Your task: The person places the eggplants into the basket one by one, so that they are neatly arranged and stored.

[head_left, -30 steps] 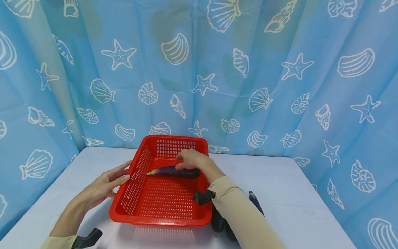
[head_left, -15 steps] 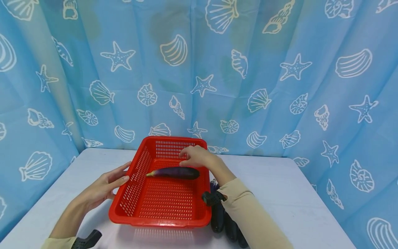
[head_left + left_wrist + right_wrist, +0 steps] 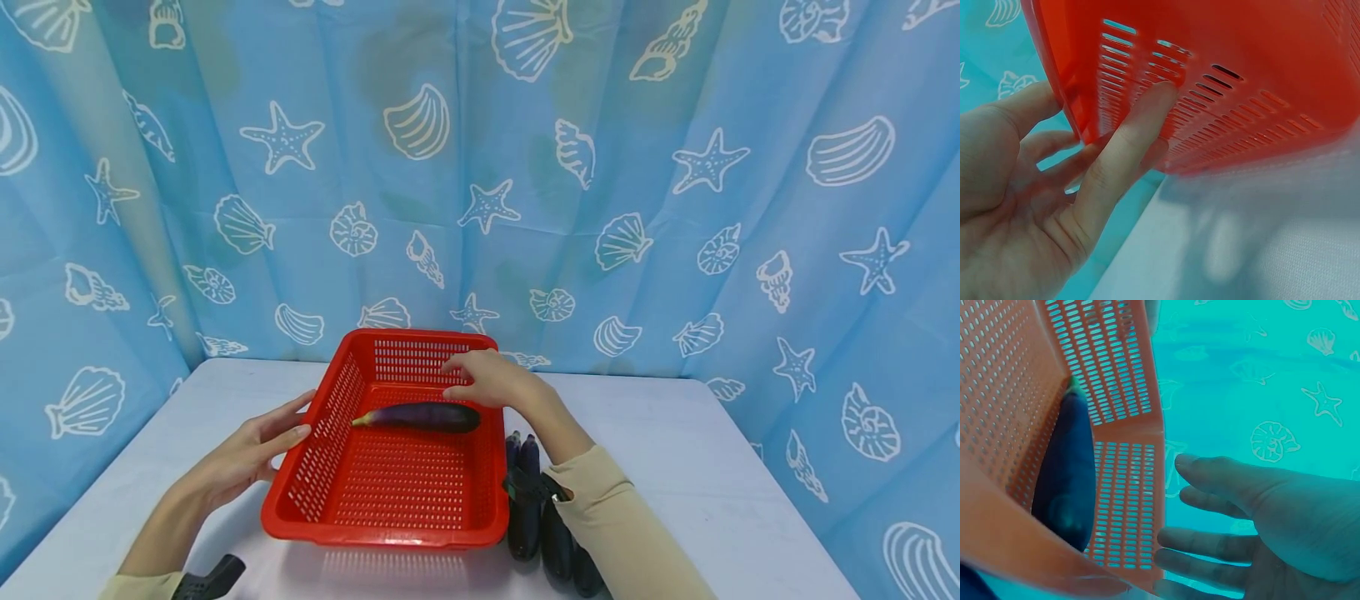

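A red plastic basket [image 3: 397,492] with slotted walls stands on the table. One dark purple eggplant [image 3: 423,417] lies across its floor, green stem end to the left; the right wrist view shows the same eggplant [image 3: 1067,469] along the basket's inside. At the left rim my left hand [image 3: 247,454] holds the basket, thumb at the rim and fingers against the outer wall [image 3: 1210,106]. My right hand [image 3: 495,382] hovers over the basket's back right side, above the eggplant and apart from it. Its fingers are loosely bent with nothing between them.
Several more eggplants [image 3: 525,525] lie close together just right of the basket, partly under my right forearm and sleeve [image 3: 630,517]. A white cloth covers the table [image 3: 712,467]. Behind hangs a blue curtain [image 3: 420,192] with seashell prints, near the basket's back.
My right hand lets go of the eggplant on the basket floor and draws up and right. The eggplants beside the basket come more into view. My left hand keeps its hold.
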The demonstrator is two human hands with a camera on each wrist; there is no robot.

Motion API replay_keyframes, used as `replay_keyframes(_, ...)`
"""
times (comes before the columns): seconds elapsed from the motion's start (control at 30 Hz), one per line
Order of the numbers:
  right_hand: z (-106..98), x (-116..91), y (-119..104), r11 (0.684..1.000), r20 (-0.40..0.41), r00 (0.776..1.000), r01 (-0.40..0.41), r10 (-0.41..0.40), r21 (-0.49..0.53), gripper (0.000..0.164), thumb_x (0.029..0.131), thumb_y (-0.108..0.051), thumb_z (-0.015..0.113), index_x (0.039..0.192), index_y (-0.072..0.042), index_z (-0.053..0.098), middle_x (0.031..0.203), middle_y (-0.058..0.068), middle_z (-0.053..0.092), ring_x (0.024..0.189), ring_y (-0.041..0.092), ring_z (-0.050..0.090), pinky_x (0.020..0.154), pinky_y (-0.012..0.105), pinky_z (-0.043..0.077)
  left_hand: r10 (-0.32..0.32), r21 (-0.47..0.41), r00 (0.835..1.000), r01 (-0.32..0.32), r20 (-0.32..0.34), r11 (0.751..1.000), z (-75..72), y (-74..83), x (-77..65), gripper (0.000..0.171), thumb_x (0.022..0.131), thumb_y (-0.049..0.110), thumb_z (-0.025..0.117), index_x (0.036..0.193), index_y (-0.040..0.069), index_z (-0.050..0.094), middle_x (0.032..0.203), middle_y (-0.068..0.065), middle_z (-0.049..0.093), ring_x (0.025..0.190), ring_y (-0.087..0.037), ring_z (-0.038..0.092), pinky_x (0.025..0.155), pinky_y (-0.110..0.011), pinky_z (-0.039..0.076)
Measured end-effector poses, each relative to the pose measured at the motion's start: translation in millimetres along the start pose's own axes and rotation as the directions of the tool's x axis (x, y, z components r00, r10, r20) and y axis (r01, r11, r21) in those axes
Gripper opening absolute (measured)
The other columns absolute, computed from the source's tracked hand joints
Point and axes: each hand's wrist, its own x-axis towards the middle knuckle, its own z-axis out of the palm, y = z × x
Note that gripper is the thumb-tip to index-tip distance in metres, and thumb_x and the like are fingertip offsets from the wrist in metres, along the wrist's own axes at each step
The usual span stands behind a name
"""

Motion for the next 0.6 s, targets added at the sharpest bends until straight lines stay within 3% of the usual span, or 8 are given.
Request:
replay_keyframes(0.3, -2, -23, 9, 0.998, -0.068, 0.996, -0.049, 0.051, 0.032, 0.046, 0.082, -0.032, 0.065, 0.124, -0.018, 0.054, 0.110, -0.001, 0.062, 0.093, 0.014, 0.055, 0.076, 0.027, 0.054, 0.002, 0.002, 1.000, -0.002, 0.000, 1.000, 0.5, -0.4, 0.3, 0.062, 0.092, 0.030, 0.050, 0.144, 0.035, 0.017, 0.144, -0.014, 0.033, 0.108, -0.027, 0.058, 0.073, -0.054, 0.051)
replay_keyframes(0.6, 0, -51, 21, 0.992, -0.109, 0.988, -0.100, 0.107, 0.071, 0.048, 0.081, -0.033, 0.066, 0.125, -0.020, 0.052, 0.117, -0.001, 0.058, 0.104, 0.016, 0.054, 0.083, 0.036, 0.053, 0.009, -0.002, 1.000, -0.009, 0.004, 1.000, -1.3, -2.1, 0.1, 0.061, 0.092, 0.029, 0.050, 0.144, 0.035, 0.017, 0.144, -0.014, 0.033, 0.108, -0.027, 0.057, 0.074, -0.054, 0.051)
